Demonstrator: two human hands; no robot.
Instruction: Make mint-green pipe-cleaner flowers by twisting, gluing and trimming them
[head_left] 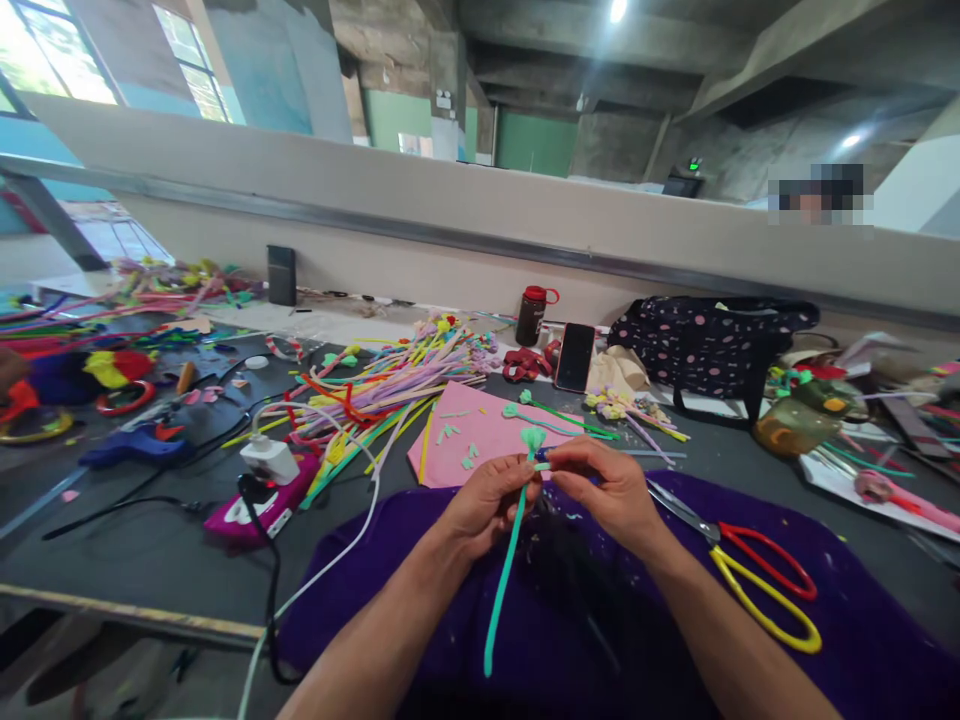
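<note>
Near the middle of the head view, my left hand (487, 500) pinches a green pipe-cleaner flower (533, 440) just below its pale green head. Its long stem (501, 600) hangs down toward me past my fingers. My right hand (607, 490) comes in from the other side, its thumb and forefinger closed on a short pale green pipe-cleaner piece (542, 466) against the stem. Behind the hands, a pink sheet (431, 430) carries several small green cut pieces (450, 432). Scissors (716, 530) with one red and one yellow handle lie on purple cloth (375, 560) to the right.
Pipe cleaners (390, 375) pile up behind left, near a magenta power strip (262, 510) with a white cable. A phone (574, 358), a bottle (531, 318) and a dark patterned bag (712, 345) line the back. A blue glue gun (139, 445) lies left.
</note>
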